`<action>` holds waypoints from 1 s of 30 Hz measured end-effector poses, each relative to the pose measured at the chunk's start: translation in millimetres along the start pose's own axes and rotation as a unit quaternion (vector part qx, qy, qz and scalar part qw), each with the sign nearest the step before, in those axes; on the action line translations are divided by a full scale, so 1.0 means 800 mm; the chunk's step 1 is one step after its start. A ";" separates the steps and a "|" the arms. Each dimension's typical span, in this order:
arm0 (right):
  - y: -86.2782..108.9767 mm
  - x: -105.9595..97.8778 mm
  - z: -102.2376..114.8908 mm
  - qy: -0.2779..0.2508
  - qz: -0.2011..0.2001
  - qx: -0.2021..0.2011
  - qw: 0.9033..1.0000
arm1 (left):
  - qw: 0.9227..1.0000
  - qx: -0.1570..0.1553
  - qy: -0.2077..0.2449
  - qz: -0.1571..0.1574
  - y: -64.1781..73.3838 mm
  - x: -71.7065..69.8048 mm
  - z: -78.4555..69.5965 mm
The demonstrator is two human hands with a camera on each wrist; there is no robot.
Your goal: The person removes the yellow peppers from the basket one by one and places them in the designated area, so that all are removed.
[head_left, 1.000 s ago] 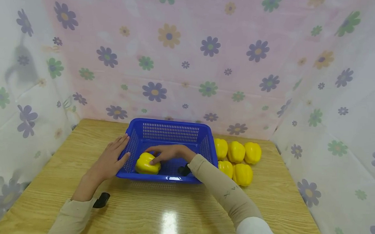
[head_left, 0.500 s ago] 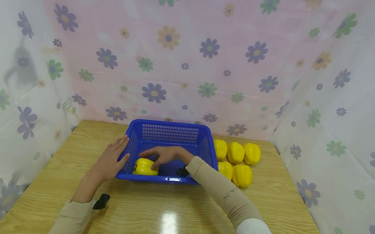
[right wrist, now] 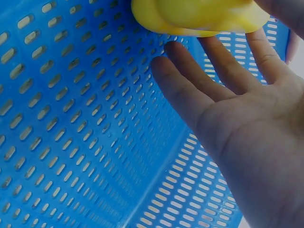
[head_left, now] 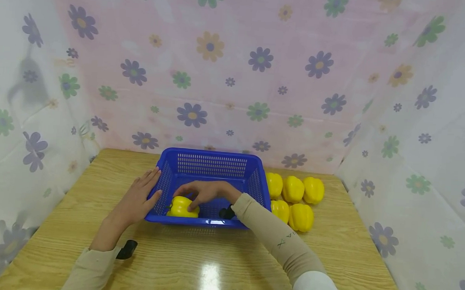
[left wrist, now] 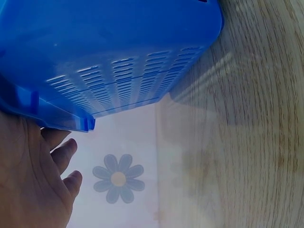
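Observation:
My right hand (head_left: 205, 193) is inside the blue plastic basket (head_left: 208, 221), holding a yellow bell pepper (head_left: 179, 207) near the front left corner. Thumb and fingers sit on either side of the pepper, whose stem end points left. In the right wrist view the bell pepper (right wrist: 190, 14) shows at the top, with some fingertips against its underside and the others spread apart from it. My left hand (head_left: 136, 198) rests along the basket's left rim with its fingers straight. Seen from the left wrist, the left hand (left wrist: 33, 175) lies against the rim of the basket (left wrist: 109, 28).
Several yellow bell peppers (head_left: 293, 189) stand in two rows right of the basket, the nearest ones close to its wall. The wooden table (head_left: 171, 264) ends at a flower-printed curtain (head_left: 236, 75) at the back and both sides.
The pepper has been lowered slightly toward the basket's front and turned so its stem end faces left. My right fingers have shifted on it. My left hand stays on the rim.

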State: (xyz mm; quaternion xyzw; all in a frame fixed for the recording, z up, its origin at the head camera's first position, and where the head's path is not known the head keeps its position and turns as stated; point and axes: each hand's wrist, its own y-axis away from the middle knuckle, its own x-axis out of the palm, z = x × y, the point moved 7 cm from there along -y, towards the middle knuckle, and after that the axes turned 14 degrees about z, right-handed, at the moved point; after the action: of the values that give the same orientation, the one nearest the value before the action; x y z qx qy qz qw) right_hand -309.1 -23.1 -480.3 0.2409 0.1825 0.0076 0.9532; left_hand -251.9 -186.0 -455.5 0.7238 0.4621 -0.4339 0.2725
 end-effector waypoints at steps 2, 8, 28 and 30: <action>0.001 0.000 -0.001 -0.007 -0.002 0.004 1.000 | 1.000 0.000 0.000 0.000 0.000 -0.001 -0.001; 0.006 0.000 -0.005 -0.021 -0.008 0.014 1.000 | 1.000 0.000 0.004 0.003 0.000 -0.001 -0.002; 0.030 -0.007 -0.020 -0.095 -0.033 0.017 0.995 | 1.000 -0.006 0.000 0.011 0.000 0.001 -0.001; 0.036 -0.009 -0.020 -0.101 -0.041 0.012 0.994 | 1.000 -0.003 0.000 0.010 0.000 0.001 -0.002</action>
State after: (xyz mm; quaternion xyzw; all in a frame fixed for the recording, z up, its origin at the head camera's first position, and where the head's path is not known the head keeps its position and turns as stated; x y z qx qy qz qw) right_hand -319.8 8.8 -477.9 0.2446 0.0954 -0.0577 0.9632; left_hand -251.1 -184.6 -455.4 0.7277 0.4564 -0.4293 0.2791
